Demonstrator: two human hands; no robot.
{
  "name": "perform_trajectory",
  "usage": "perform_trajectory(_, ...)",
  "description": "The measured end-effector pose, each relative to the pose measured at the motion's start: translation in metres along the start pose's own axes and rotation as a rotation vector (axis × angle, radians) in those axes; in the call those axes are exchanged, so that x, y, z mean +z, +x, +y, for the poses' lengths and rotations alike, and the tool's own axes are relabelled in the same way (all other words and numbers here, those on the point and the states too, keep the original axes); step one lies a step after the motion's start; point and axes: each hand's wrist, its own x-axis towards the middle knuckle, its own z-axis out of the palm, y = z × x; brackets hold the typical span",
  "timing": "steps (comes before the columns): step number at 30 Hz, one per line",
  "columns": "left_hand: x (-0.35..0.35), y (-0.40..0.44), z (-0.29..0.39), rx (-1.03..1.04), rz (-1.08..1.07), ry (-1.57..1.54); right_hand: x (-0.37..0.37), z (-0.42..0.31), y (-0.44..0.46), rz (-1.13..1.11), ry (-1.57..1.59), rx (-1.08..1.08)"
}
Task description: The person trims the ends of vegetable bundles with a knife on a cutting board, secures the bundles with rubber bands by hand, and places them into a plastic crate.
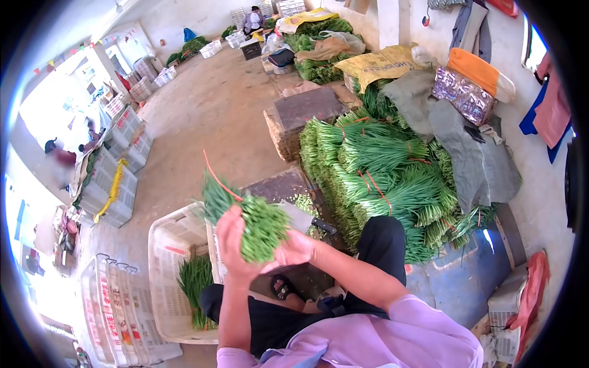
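Observation:
A bundle of green chives (264,227), tied with an orange-red band whose loose end sticks up, is held up in front of me. My left hand (230,236) wraps around its near side, fingers closed. At the cut ends on the other side, my right hand (293,248) cups the bundle from below; its fingers are partly hidden. Just behind lies a cleaver (324,226) with a black handle, its blade on a dark wooden block (273,184) among chopped green bits (304,201).
To my right is a large heap of tied chives (380,165), partly covered by grey cloth (466,153). A white crate (161,245) with some chives (195,276) stands at left, beside stacked crates (116,306). Other people sit at left and far back.

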Motion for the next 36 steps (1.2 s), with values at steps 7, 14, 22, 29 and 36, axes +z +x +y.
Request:
perform_trajectory(7,0.000,-0.128,0.017,-0.730,-0.312,-0.018,-0.021,-0.033,-0.023,0.302,-0.110,-0.154)
perform_trajectory(14,0.030,-0.189,-0.048,-1.575,0.067,-1.341,-0.056,-0.017,-0.030,0.362,-0.505,-0.043)
perform_trajectory(22,0.077,-0.185,-0.060,-1.625,0.302,-1.390,-0.064,0.021,-0.034,0.503,-1.462,-0.029)
perform_trajectory(29,0.084,-0.214,-0.064,-1.513,0.471,-1.563,-0.051,0.032,-0.021,0.942,-1.587,-0.312)
perform_trajectory(36,0.080,-0.213,-0.063,-1.498,0.513,-1.512,-0.075,0.044,-0.007,0.869,-1.594,-0.343)
